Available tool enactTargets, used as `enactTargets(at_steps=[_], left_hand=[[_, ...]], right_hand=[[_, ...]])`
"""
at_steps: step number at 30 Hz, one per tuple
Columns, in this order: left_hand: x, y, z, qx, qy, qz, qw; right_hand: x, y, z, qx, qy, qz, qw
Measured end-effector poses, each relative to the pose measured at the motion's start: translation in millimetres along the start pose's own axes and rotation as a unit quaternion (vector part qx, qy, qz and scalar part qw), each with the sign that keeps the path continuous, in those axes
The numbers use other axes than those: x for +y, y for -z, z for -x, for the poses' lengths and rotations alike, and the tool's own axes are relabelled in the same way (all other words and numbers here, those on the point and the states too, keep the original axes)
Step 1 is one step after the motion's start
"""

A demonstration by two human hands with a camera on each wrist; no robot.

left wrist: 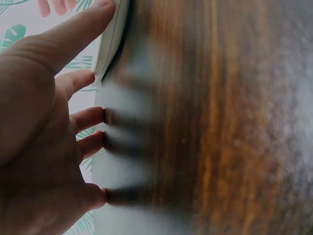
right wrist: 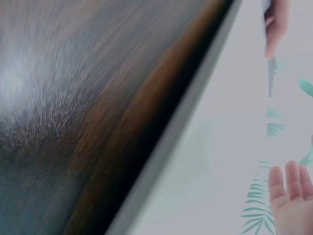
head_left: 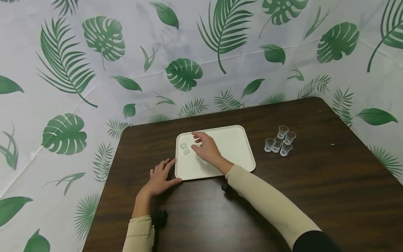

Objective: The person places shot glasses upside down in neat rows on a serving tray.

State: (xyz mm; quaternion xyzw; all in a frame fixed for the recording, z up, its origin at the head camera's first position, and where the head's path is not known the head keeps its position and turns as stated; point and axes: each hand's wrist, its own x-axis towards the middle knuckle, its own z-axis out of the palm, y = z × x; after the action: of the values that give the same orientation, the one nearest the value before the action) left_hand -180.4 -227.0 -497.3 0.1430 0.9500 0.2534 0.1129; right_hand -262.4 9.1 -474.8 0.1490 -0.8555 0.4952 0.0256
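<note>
Right hand over a white tray beside a small clear cup, left hand at the tray's near left corner.
The right hand [head_left: 206, 148] hangs with fingers loosely bent and thumb well apart from them, holding nothing. The left hand [head_left: 158, 180] is spread wide and grips nothing; its thumb touches the corner and its forefinger reaches the left edge, the other fingertips resting on the table. On the tray [head_left: 233, 147], the cup [head_left: 184, 148] stands near the left side, just beyond the right fingertips. Five more cups [head_left: 277, 144] cluster upright on the dark wooden table [head_left: 315, 168], right of the tray. Behind hangs a white leaf-print cloth [head_left: 126, 99].
</note>
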Motion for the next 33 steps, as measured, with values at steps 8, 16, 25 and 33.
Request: enactTargets(at_steps=[8, 16, 25, 33], left_hand=[[2.5, -3.3, -1.7, -0.014, 0.003, 0.0, 0.9999], [2.1, -4.1, -0.5, -0.014, -0.002, 0.001, 0.9999], [-0.8, -4.1, -3.2, -0.014, -0.001, -0.005, 0.9999], [-0.1, 0.8, -1.6, -0.013, -0.004, 0.009, 0.9999]], right_hand=[[-8, 35, 20, 0.025, -0.004, -0.074, 0.997], [0, 84, 48, 0.086, 0.027, -0.055, 0.994], [29, 162, 85, 0.246, 0.003, 0.015, 0.969], [62, 227, 102, 0.345, -0.103, 0.008, 0.933]])
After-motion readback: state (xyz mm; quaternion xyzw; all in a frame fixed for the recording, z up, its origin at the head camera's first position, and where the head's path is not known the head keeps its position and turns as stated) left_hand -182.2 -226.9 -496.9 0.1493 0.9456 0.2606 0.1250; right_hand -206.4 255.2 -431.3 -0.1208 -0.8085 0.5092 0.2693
